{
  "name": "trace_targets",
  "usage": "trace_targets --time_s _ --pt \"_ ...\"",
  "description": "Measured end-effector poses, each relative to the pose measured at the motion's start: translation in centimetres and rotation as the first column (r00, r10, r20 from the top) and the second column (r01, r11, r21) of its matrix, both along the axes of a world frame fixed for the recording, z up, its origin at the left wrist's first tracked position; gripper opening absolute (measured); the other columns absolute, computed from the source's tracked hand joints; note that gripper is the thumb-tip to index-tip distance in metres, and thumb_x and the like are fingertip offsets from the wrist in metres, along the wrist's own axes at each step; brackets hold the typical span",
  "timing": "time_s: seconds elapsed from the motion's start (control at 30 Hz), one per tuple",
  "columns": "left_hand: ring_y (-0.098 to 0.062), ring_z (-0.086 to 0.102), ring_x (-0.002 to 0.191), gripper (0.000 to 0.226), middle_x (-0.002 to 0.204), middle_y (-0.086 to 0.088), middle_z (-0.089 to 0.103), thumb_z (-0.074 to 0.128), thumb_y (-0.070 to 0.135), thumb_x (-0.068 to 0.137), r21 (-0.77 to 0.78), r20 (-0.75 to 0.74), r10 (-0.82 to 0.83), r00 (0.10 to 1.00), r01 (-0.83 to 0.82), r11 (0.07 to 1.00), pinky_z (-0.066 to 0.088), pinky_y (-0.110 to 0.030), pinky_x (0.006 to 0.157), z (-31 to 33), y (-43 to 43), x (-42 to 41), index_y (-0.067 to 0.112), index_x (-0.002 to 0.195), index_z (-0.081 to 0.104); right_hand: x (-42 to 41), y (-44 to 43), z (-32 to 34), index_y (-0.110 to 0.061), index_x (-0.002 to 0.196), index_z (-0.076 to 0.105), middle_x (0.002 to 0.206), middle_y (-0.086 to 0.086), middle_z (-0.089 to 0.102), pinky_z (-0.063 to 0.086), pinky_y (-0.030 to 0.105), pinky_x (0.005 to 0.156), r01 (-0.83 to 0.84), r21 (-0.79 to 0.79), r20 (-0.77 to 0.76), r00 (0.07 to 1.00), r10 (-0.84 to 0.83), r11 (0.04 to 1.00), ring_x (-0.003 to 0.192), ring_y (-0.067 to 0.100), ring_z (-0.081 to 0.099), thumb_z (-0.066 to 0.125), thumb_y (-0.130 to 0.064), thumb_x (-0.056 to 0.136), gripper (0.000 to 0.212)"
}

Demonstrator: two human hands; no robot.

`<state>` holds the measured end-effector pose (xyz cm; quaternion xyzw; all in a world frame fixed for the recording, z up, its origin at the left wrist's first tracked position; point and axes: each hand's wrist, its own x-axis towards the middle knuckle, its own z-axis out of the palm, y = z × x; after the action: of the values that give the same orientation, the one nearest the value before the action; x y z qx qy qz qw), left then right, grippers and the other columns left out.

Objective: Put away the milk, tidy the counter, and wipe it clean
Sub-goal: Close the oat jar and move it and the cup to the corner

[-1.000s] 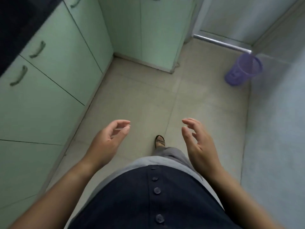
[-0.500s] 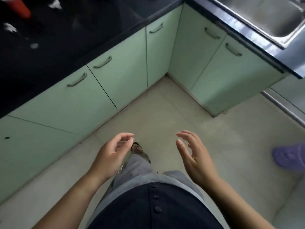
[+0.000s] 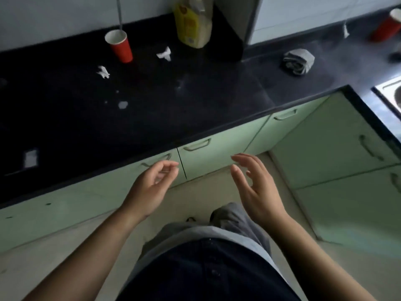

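Head view: both palms empty, left hand (image 3: pixel 152 187) loosely curled, right hand (image 3: pixel 258 187) spread wide, both short of the black counter (image 3: pixel 195 109). Milk bottle (image 3: pixel 193 25), yellow-labelled, upright at the back wall beside a dark appliance (image 3: pixel 230 33). Red paper cup (image 3: pixel 120 45) with a straw left of it; paper scraps (image 3: pixel 103 72) and white spill spots (image 3: pixel 122 104) nearer. Grey rag (image 3: pixel 298 61) at the corner toward the sink (image 3: pixel 390 94). Best begun by reaching past the litter, gripping the bottle low around its body, lifting straight up, keeping clear of the cup.

We look from one head-worn view, steeply down and forward, over both arms onto the nearby dark tabletop (image 3: pixel 152 118) and floor (image 3: pixel 65 257).
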<state>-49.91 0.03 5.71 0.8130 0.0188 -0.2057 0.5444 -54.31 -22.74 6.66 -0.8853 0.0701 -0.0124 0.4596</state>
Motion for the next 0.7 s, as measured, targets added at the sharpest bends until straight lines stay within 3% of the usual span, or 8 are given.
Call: trace_targets --time_s 0.07,0.17,0.3,0.53,0.63,0.7 --pt "0.002 0.059 0.102 0.034 0.107 0.014 0.066 0.050 0.060 0.075 0.013 -0.025 0.062 0.998 -0.061 0.998 0.043 -0.020 0.085 -0.4 0.4 2.0 0.039 0.100 0.061 3.1 0.2 -0.4 -0.023 0.119 0.055 0.124 -0.011 0.052 0.043 0.030 0.098 -0.048 0.018 -0.024 0.999 0.048 0.999 0.116 0.002 0.048 0.035 -0.058 0.086 0.052" --pt "0.005 0.058 0.100 0.028 0.106 0.014 0.066 0.051 0.052 0.081 0.043 -0.033 0.128 0.991 -0.126 0.991 0.042 -0.018 0.085 -1.0 0.6 5.7 0.037 0.102 0.061 8.8 0.0 -1.2 -0.021 0.116 0.057 0.122 -0.011 0.053 0.045 0.030 0.097 -0.106 0.029 -0.053 0.993 0.108 0.994 0.113 0.003 0.050 0.042 -0.054 0.090 0.045" --pt "0.008 0.055 0.101 0.024 0.108 0.016 0.062 0.052 0.038 0.090 0.135 0.022 0.200 0.979 -0.201 0.970 0.044 -0.018 0.087 -0.3 0.6 12.4 0.030 0.112 0.060 19.2 -1.0 -0.4 -0.019 0.119 0.056 0.125 -0.008 0.052 0.039 0.010 0.086 -0.234 -0.007 -0.055 0.971 0.233 0.972 0.112 0.004 0.050 0.041 -0.052 0.084 0.050" --pt "0.003 0.055 0.104 0.029 0.109 0.014 0.062 0.054 0.037 0.088 0.238 0.178 0.209 0.962 -0.248 0.939 0.041 -0.015 0.087 2.3 1.5 26.2 0.027 0.115 0.059 38.2 -0.8 3.2 -0.011 0.116 0.056 0.120 0.006 0.055 0.040 0.022 0.088 -0.353 -0.178 0.149 0.913 0.380 0.918 0.107 0.020 0.055 0.057 -0.034 0.089 0.036" --pt "0.002 0.055 0.105 0.026 0.109 0.015 0.062 0.056 0.036 0.087 0.246 0.192 0.213 0.958 -0.257 0.935 0.038 -0.014 0.084 2.9 2.8 31.5 0.029 0.112 0.059 44.7 0.0 5.6 -0.008 0.119 0.054 0.122 0.011 0.054 0.035 0.022 0.085 -0.340 -0.304 0.230 0.881 0.415 0.890 0.111 0.027 0.052 0.059 -0.034 0.087 0.042" --pt "-0.001 0.057 0.105 0.022 0.108 0.015 0.062 0.059 0.037 0.085 0.226 0.199 0.202 0.959 -0.245 0.943 0.042 -0.021 0.088 3.1 4.1 34.8 0.035 0.107 0.059 48.8 0.7 7.1 -0.008 0.121 0.052 0.125 0.012 0.053 0.034 0.023 0.083 -0.310 -0.351 0.265 0.872 0.411 0.884 0.113 0.027 0.051 0.059 -0.035 0.086 0.045"
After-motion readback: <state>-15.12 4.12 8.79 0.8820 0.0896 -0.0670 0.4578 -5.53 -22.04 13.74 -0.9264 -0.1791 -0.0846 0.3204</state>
